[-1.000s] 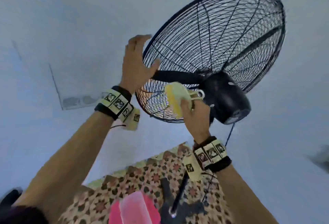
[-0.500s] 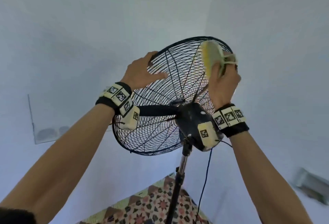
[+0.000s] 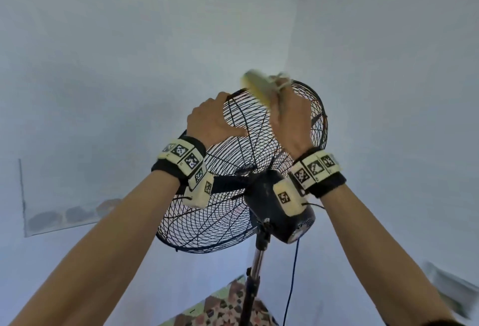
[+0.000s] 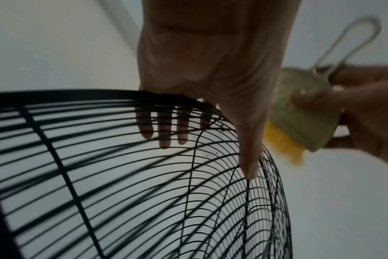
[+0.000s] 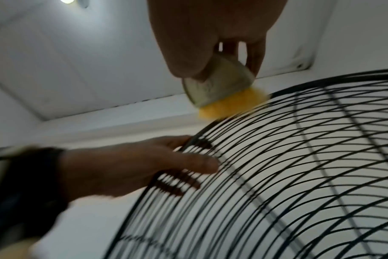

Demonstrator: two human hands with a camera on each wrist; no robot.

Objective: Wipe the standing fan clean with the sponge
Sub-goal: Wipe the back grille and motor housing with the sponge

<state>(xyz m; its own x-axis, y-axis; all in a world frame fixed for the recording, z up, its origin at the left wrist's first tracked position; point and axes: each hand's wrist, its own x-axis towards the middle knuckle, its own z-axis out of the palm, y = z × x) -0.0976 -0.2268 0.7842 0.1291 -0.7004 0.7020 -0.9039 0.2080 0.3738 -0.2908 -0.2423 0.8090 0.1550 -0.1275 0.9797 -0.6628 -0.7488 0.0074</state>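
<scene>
Fan cleaning | our left hand (image 3: 215, 121) grips the standing fan (image 3: 241, 170) guard's top rim | our right hand (image 3: 291, 116) pinches the sponge (image 5: 222, 91) against that rim | best: brace firmly, stroke lightly along wires

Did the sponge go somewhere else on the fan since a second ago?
Yes. The sponge climbed from beside the motor housing to the cage's top rim.

Left hand (image 4: 210, 70) gripping fan cage (image 4: 144, 192), sponge (image 4: 299, 112) beside
</scene>
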